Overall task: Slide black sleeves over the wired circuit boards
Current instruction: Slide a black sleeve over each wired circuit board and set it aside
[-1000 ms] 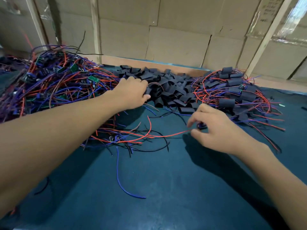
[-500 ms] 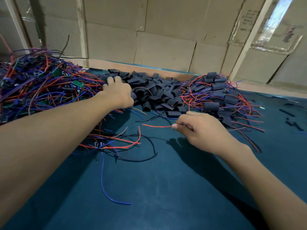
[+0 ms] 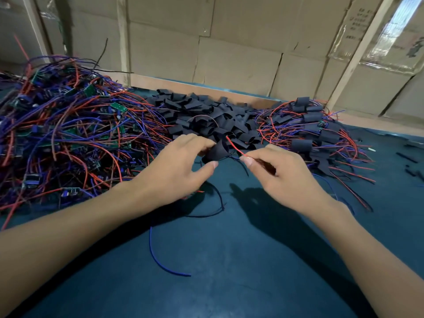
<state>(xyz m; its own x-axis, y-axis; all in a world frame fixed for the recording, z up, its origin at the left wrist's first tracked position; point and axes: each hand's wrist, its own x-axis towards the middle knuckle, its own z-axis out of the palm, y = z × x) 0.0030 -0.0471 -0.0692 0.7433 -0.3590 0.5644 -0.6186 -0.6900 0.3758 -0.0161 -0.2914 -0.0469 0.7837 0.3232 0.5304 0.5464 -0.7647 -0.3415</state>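
A blue mat (image 3: 229,260) covers the bench, and places here are given from its middle. Far left of it lies a heap of bare boards (image 3: 68,125) tangled in red and purple wire. Just left of middle, the left hand (image 3: 181,166) holds one black sleeve (image 3: 216,150) between thumb and fingertips, lifted off the mat. The sleeve looks light, soft and easily flattened, so a gentle pinch at its sides should keep the mouth open. Its long axis seems to run from lower left to upper right, mouth toward the other hand. Behind it sits the loose sleeve pile (image 3: 206,115). Right of middle, the right hand (image 3: 280,175) pinches a thin red wire (image 3: 235,145) near its tip; the wire is limp and slants up-left into the sleeve. Its board is hidden. Far right lie the finished boards (image 3: 316,129).
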